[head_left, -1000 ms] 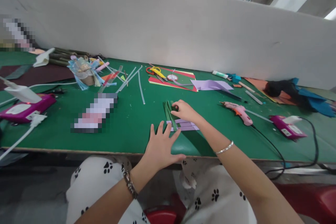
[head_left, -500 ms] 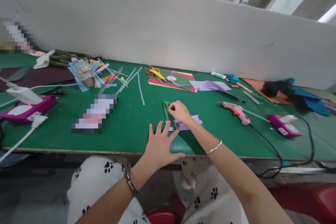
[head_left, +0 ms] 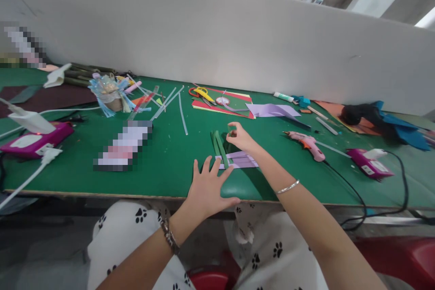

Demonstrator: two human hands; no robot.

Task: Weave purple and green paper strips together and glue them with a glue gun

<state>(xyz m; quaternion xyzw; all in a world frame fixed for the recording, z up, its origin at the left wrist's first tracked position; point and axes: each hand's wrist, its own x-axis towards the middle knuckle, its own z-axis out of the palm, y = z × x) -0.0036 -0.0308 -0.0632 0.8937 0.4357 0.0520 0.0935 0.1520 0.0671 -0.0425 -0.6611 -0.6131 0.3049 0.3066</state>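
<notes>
Head view: left hand (head_left: 208,188) spread flat, touching green strips (head_left: 220,145) crossing lilac strips (head_left: 243,161); right hand (head_left: 240,138) pinched shut above; lattice looks barely begun

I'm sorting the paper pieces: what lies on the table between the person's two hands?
In the head view, green paper strips and lilac paper strips lie crossed between the left hand and the right hand.

Several dark green paper strips (head_left: 220,146) lie flat just right of the frame's centre, bunched side by side and running away from the viewer. Pale lilac strips (head_left: 242,161) lie crosswise at their near ends, touching them and stretching rightward.
</notes>
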